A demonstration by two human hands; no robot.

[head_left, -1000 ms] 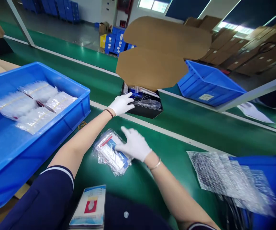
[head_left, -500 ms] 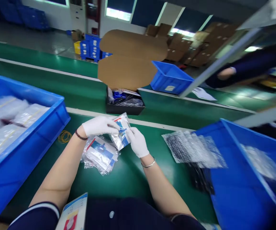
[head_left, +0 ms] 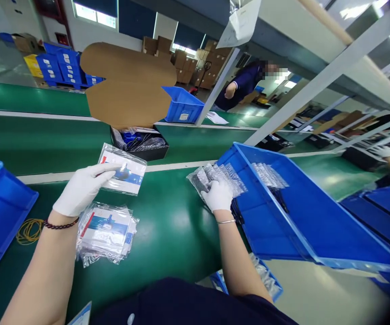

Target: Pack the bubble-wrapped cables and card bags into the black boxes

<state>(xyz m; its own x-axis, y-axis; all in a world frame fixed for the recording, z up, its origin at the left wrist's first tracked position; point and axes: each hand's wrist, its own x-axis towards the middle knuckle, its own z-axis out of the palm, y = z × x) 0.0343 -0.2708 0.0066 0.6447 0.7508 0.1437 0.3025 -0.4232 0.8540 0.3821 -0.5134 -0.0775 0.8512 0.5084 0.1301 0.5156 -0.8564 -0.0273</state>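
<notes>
My left hand (head_left: 81,189), in a white glove, pinches the edge of a clear plastic packet (head_left: 130,176) with a blue-and-white printed sheet inside. Below it on the green bench lies a pile of similar packets (head_left: 108,230). Over to the right, my right hand (head_left: 219,197), also gloved, has its fingers curled onto the near end of a row of bubble-wrap bags (head_left: 233,178). Its fingertips are partly hidden against the wrap. Behind the held packet stands an open black box (head_left: 156,151) with bubble-wrapped and blue items in it.
A large blue bin (head_left: 276,225) borders the bench on the right, and another blue bin (head_left: 2,216) on the left. Yellow rubber bands (head_left: 29,231) lie beside the left one. A brown cardboard lid (head_left: 127,85) rises behind the black box. Beyond the bench, a person (head_left: 238,85) leans over.
My right hand has let go of the packet and moved right onto the bubble-wrap bags. My left hand keeps the packet, now lying flatter. The view has turned right.
</notes>
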